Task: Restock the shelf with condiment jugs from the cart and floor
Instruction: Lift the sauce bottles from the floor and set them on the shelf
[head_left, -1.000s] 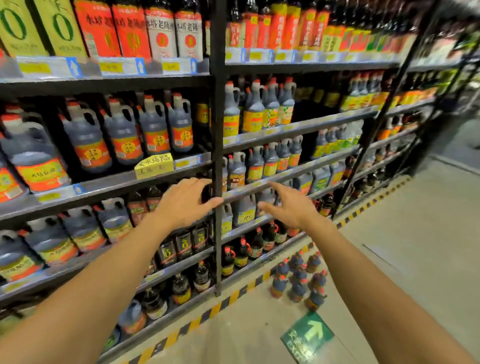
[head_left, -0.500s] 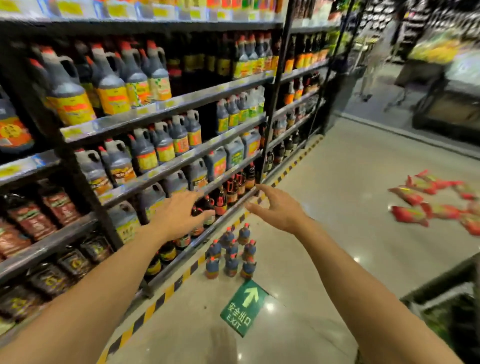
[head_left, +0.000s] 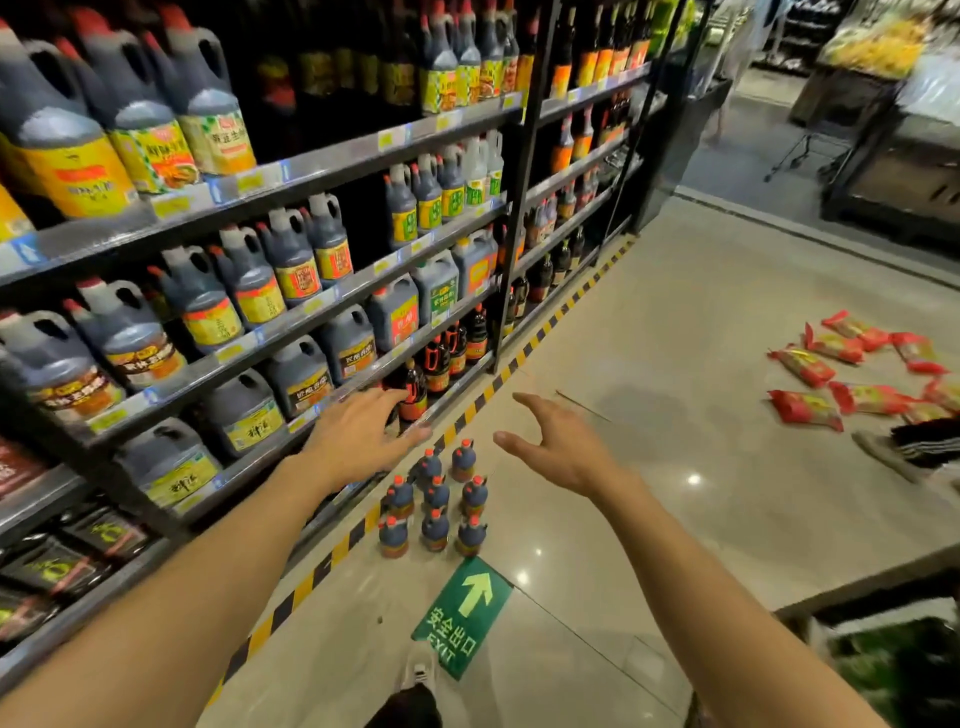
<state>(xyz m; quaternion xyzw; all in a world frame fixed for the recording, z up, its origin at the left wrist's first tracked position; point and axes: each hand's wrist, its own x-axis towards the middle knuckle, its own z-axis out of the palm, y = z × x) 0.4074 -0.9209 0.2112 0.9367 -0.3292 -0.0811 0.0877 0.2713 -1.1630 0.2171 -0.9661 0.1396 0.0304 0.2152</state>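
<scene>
Both hands are reaching out empty with fingers loosely spread: the left hand (head_left: 363, 441) is hovering by the shelf (head_left: 332, 306) edge, the right hand (head_left: 558, 447) over the floor (head_left: 675, 519). Small jugs (head_left: 434, 499) are standing clustered on the floor just beside the shelf's striped base, below and between the hands. Red packets (head_left: 857, 369) are lying farther right.
</scene>
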